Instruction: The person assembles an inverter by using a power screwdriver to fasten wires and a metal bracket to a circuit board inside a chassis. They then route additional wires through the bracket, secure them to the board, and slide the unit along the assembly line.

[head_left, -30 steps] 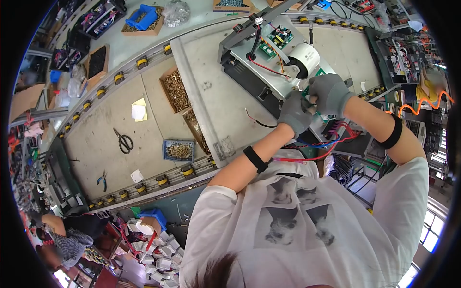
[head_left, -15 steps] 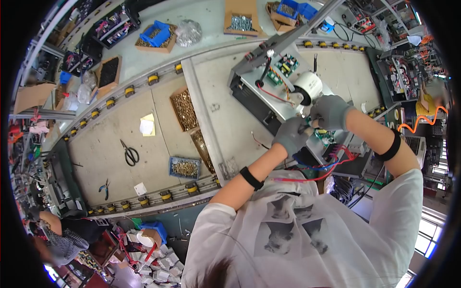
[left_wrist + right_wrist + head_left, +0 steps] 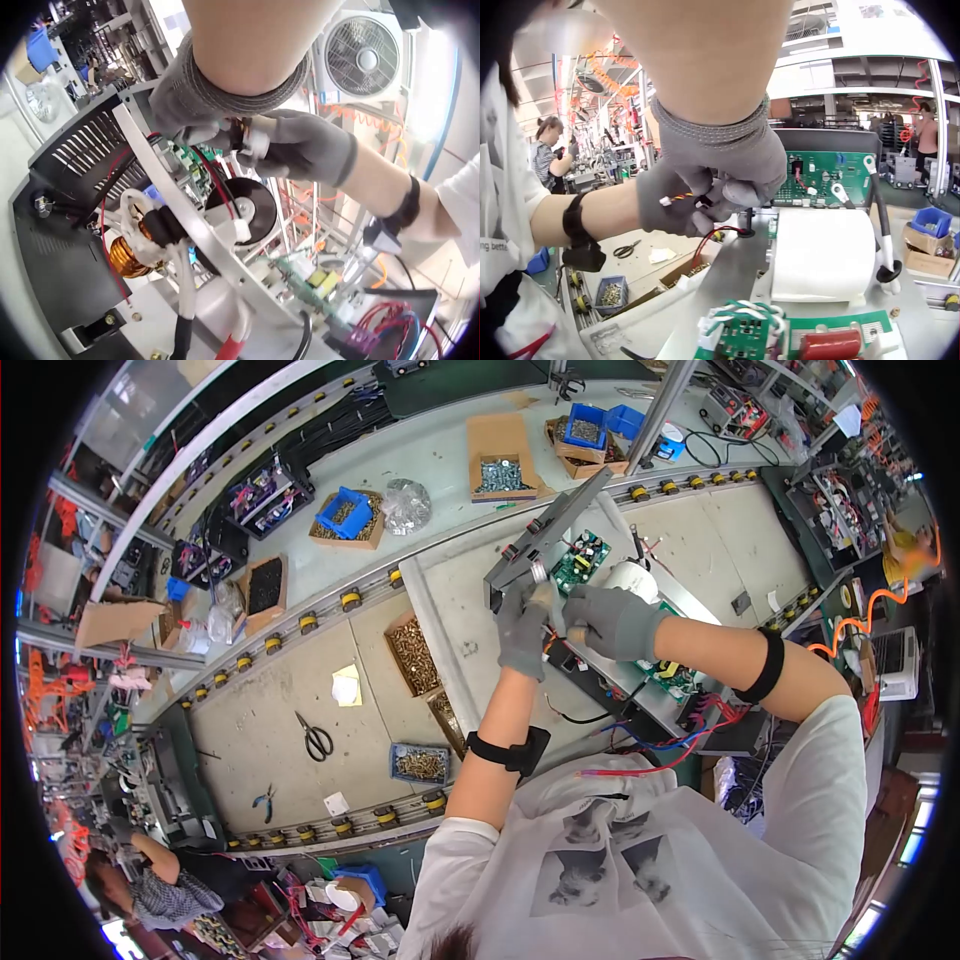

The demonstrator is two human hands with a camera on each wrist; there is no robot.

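Note:
Both hands wear grey gloves and meet over an open metal chassis (image 3: 680,600). My left hand (image 3: 522,630) pinches thin multicoloured wires (image 3: 681,196) beside the upright dark panel (image 3: 550,525). A small white plug (image 3: 666,201) on these wires sticks out past the fingers in the right wrist view. Close against it, my right hand (image 3: 612,622) grips the same wires with curled fingers, partly hiding them. Below the hands, a red and black lead (image 3: 709,238) runs to the chassis. A white cylindrical capacitor (image 3: 823,255) and green circuit boards (image 3: 582,558) sit on it.
Left of the chassis are cardboard boxes of brass fasteners (image 3: 412,652), a blue bin of fasteners (image 3: 420,763), scissors (image 3: 315,738) and pliers (image 3: 264,800). A roller rail (image 3: 350,598) runs along the bench's far side. Red and blue leads (image 3: 690,735) hang at the chassis's near end.
Both hands have moved from beside the capacitor's near side, leftward and away from the body, to the upright panel. Wires with a white plug now show between them. The head view has shifted.

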